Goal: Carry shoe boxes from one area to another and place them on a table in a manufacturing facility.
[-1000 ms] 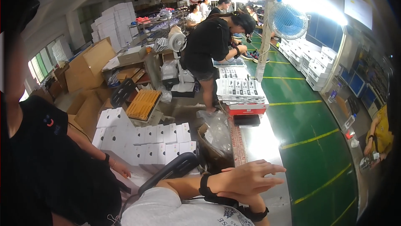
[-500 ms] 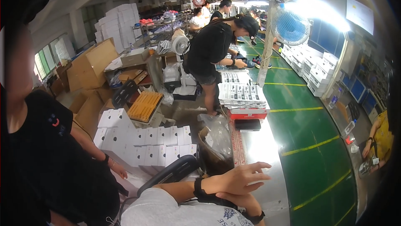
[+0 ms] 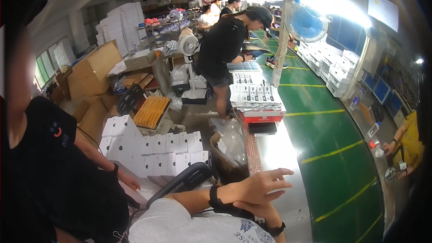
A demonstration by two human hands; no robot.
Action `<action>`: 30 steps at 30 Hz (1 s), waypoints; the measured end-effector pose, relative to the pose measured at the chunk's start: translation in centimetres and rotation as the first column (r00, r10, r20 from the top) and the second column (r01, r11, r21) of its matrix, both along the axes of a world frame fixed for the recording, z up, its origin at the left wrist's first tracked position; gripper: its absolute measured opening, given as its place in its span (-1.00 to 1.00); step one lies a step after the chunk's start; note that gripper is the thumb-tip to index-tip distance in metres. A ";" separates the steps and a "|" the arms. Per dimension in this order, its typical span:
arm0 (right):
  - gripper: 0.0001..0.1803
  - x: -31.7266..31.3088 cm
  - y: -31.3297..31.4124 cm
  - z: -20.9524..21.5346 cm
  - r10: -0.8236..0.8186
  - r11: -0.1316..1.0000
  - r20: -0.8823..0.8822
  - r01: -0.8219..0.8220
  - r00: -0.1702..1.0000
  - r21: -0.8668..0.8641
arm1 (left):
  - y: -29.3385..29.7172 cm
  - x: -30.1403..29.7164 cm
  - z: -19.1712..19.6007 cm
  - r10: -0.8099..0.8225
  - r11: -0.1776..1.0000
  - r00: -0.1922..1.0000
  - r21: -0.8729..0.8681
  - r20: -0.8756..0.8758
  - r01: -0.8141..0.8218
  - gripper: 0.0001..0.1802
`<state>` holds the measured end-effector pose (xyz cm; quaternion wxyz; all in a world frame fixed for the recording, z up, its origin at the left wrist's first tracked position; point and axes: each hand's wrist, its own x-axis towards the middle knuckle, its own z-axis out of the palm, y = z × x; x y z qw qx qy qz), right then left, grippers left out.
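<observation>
My left hand reaches across over the bench, palm down, with its fingers apart and nothing in them. A black band circles its wrist. My right hand comes up from below and crosses under the left one, touching it near the wrist. Its fingers are mostly hidden there, so their grip does not show. A second black band sits on the right wrist. Beneath both hands lies the bright metal bench top. Farther along it, a dark flat tray-like object lies in front of a red box.
Stacked printed sheets lie on the red box. White boxes and a bin with clear plastic stand left. Right runs a green conveyor. A person in black handles shoes ahead; another person stands close left.
The whole view has shifted a little, so the surroundings sit slightly farther left and higher. My left hand's fingers have lifted slightly. My hands stay crossed. The person in yellow has shifted their hands.
</observation>
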<state>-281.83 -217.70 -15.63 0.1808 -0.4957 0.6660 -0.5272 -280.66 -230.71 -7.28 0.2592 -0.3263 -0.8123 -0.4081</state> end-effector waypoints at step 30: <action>-0.76 -1.8 -0.2 2.8 0.029 0.983 0.707 0.109 0.707 -0.150 | -4.8 -0.8 -2.4 0.192 0.980 0.936 -0.100 0.295 -0.170 -0.72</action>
